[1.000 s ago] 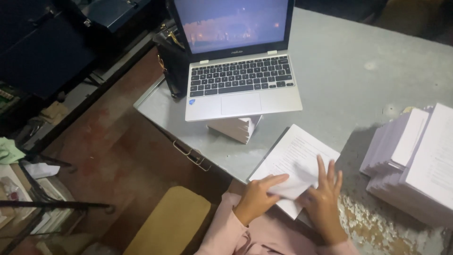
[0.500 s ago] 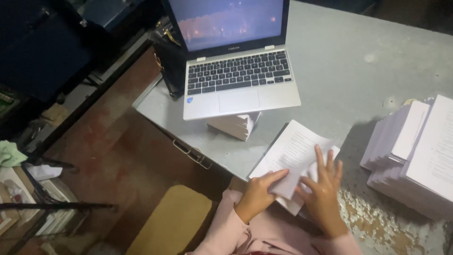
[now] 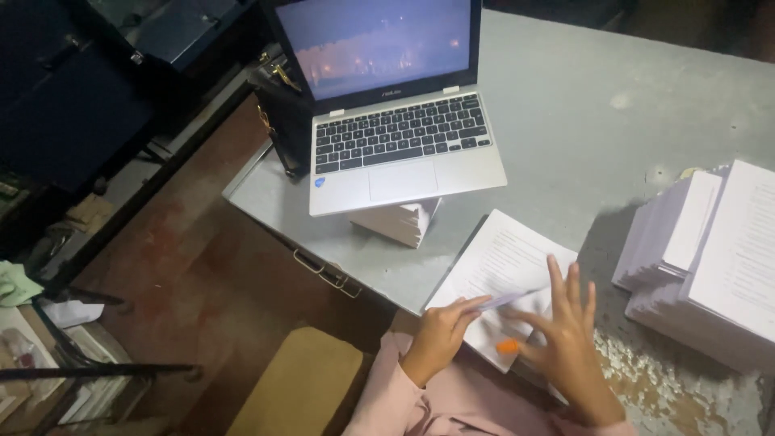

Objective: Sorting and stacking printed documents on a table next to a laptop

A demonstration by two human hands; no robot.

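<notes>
Table: grey, worn surface stretching away ahead of both hands; paint flaked just right of the right hand
Laptop: open, screen lit, well ahead of the left hand; propped on a small block of paper
Paper stacks: tall white piles close to the right of the right hand; likely heavy as a bulk, loose at the edges
Printed sheets: thin white bundle lying flat directly under and ahead of both hands, its near corner at the table edge; judged light, limp and easy to crease; best taken at a free edge or corner with a light pinch, the other palm pressing the rest flat
Right hand: fingers spread wide, hovering over or resting on the sheets; holds nothing I can make out
Left hand: fingers drawn narrow, pinching what looks like the edge of a lifted sheet
Orange bit: small, on the sheets between the two hands; too small to identify
</notes>
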